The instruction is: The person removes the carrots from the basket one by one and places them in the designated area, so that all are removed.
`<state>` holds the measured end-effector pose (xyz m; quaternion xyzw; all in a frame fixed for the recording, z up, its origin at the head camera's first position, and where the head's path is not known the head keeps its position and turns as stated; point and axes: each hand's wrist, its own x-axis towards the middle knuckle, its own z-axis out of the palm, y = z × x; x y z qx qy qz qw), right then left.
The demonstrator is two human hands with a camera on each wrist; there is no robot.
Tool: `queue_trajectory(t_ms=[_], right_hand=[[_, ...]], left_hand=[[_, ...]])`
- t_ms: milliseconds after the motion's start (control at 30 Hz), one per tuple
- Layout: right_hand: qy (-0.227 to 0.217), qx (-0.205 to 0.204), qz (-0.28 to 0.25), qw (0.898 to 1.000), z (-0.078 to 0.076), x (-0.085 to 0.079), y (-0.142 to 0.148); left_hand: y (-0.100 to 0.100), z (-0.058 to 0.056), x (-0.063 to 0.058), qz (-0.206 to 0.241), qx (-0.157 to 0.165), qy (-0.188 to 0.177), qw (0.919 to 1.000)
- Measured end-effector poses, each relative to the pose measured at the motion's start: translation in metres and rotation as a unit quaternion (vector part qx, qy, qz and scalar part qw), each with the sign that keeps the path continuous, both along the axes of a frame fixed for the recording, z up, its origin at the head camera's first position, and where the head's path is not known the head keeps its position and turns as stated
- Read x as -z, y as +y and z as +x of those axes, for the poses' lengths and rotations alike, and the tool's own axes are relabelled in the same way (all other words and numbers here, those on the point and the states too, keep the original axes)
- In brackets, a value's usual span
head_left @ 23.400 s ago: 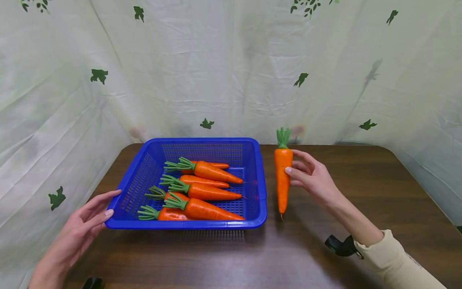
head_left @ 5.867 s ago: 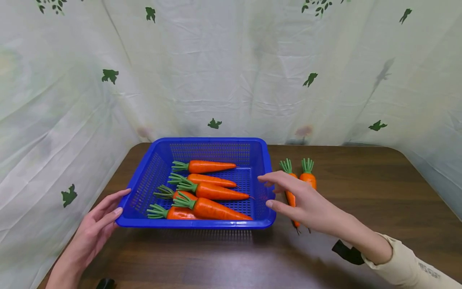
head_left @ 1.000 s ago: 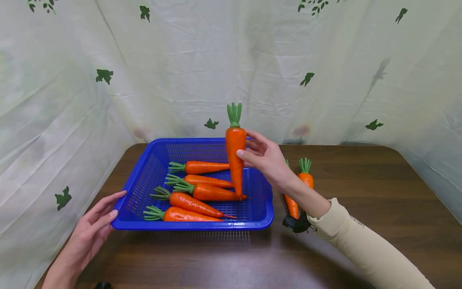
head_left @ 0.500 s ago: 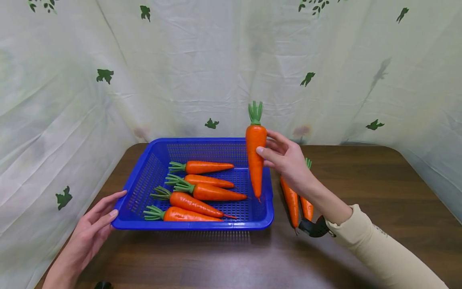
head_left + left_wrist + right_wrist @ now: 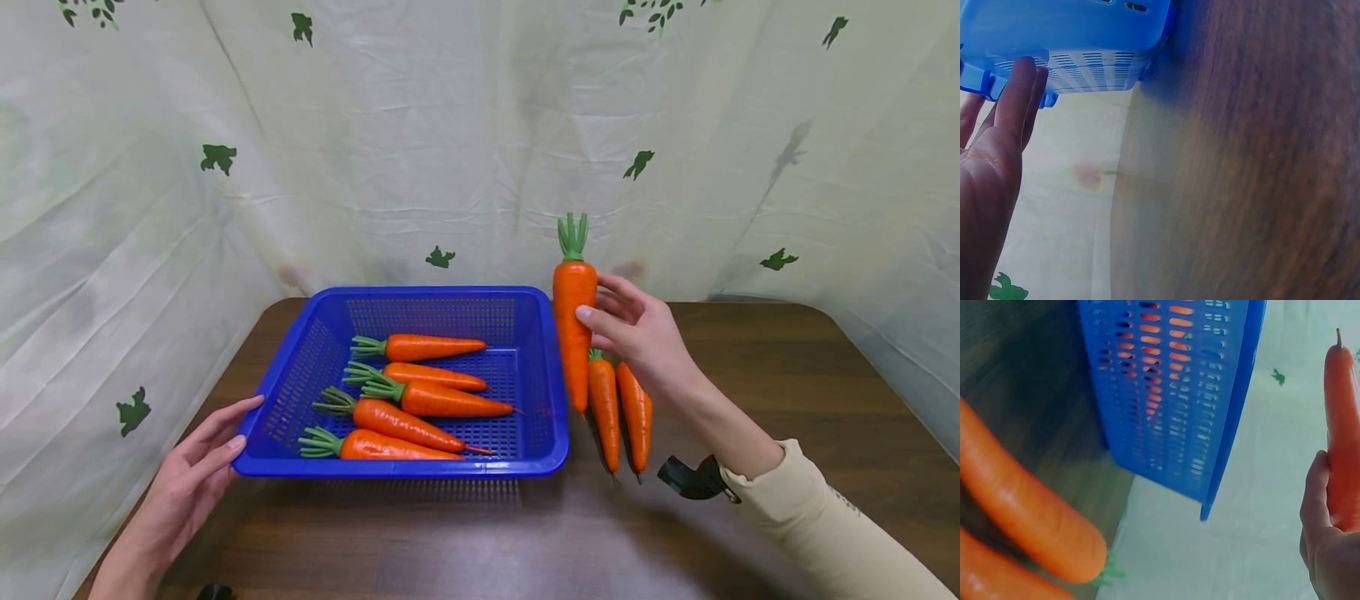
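Observation:
My right hand [image 5: 647, 343] pinches a carrot [image 5: 574, 321] with a green top, held upright above the table just past the basket's right rim. In the right wrist view the held carrot [image 5: 1342, 425] stands at the right edge, its thin root tip at the top. Below the hand, two carrots [image 5: 603, 412] lie side by side on the table, their tops partly hidden. My left hand [image 5: 168, 487] holds the front left rim of a blue plastic basket [image 5: 405, 468]. Several carrots [image 5: 450, 398] lie inside it, green tops to the left.
The brown wooden table [image 5: 450, 542] runs back to a pale curtain [image 5: 465, 150] with green leaf shapes. A dark wrist device [image 5: 693, 477] sits by the right sleeve [image 5: 832, 517]. Another dark piece [image 5: 215, 592] shows at the bottom left.
My right hand has carried the upright carrot from over the basket rightward past its rim, above the two carrots on the table. The left hand and basket have stayed put.

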<state>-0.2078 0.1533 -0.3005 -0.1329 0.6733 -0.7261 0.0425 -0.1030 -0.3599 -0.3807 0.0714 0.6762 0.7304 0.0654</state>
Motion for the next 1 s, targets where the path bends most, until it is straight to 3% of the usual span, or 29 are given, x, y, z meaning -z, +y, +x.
queue_trajectory(t_ms=[500,1000], right_hand=[[0.001,0.022,0.092,0.995,0.012,0.02,0.028],[-0.018,0.043,0.087,0.995,0.026,0.044,0.062]], left_hand=[[-0.001,0.0,0.001,0.001,-0.004,-0.004,1.0],[0.001,0.0,0.0,0.001,-0.005,-0.003,1.0]])
